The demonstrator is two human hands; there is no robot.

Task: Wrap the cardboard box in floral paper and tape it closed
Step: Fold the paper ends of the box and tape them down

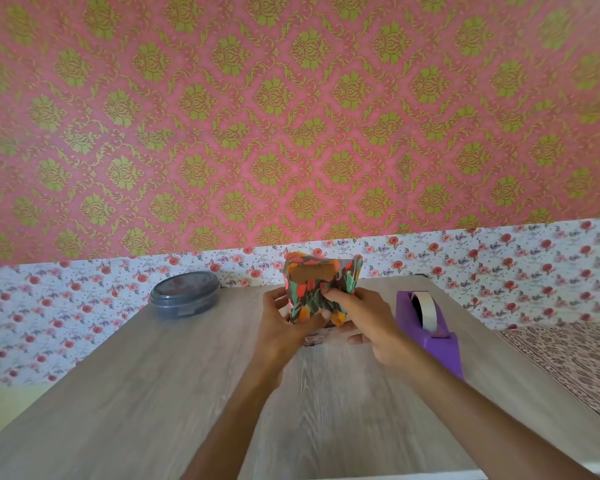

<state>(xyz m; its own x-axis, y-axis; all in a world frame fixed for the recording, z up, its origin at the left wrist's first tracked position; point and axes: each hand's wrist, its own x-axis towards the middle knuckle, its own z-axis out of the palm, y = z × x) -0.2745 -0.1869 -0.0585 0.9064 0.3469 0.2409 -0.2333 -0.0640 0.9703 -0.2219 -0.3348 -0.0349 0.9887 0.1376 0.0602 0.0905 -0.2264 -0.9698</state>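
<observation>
Over bench [118,393], toward its far middle, held box [312,273] on end; could not tell whether resting or lifted. Left dispenser [437,341] untouched just to the right. Gripped box's left side with left hand [281,327], fingers curled round it. Pinched a fold of paper [303,303] against the front with right hand [364,323]. Found paper round the body already, top end gaping, brown patch showing, likely bare cardboard. Judged about halfway: ends yet to fold, taping yet to do.
</observation>
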